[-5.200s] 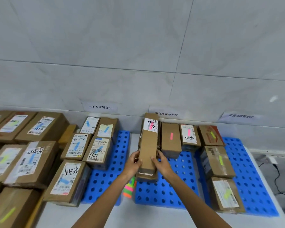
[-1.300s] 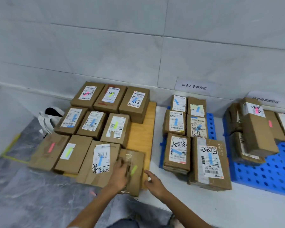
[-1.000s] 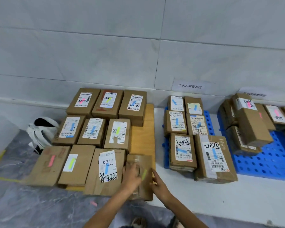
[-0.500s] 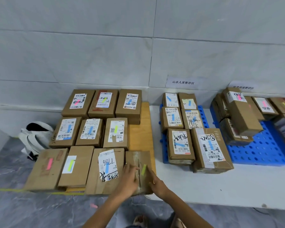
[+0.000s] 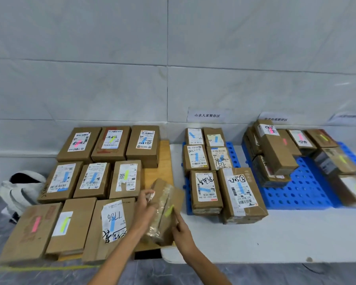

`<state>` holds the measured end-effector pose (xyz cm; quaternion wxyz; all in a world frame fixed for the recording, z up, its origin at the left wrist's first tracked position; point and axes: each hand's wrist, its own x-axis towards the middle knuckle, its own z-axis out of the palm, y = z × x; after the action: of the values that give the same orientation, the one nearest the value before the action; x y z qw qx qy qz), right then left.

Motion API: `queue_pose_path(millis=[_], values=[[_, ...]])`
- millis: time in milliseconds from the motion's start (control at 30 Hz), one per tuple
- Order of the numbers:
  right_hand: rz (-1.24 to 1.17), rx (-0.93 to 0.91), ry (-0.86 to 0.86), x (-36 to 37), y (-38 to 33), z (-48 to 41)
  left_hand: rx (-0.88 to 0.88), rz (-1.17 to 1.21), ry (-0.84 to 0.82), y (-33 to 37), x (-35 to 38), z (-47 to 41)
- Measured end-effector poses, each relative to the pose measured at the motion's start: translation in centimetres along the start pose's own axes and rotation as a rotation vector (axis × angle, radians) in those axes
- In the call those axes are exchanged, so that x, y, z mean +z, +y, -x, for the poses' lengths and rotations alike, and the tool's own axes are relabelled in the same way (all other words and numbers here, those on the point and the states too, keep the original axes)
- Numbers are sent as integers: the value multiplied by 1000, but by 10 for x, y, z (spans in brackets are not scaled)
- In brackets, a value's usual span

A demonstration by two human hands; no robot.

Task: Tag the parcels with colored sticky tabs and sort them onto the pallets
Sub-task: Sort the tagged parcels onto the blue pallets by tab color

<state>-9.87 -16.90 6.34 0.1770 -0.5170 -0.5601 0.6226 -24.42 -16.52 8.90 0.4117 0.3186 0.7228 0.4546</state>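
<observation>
Now, left fingers clamped on yellow-tabbed parcel beside "786" box, right forefinger straight against it.

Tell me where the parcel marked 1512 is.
In the head view, right of centre, the parcel marked 1512 sits on the left blue pallet, just behind the biggest parcel there.
</observation>
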Motion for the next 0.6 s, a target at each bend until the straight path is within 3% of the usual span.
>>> queue_pose_path(millis=[133, 233, 433, 600], values=[[-205, -223, 77, -30, -48, 8, 248, -11, -21, 58, -21, -11], [-230, -404, 184, -81, -75, 10, 396, 27, -76, 101, 6, -14], [-133, -496, 319, -236, -84, 19, 576, 152, -125, 173, 146, -2], [-237, -565, 420, -370, -68, 47, 661, 118, -215, 212, 279, 13]])
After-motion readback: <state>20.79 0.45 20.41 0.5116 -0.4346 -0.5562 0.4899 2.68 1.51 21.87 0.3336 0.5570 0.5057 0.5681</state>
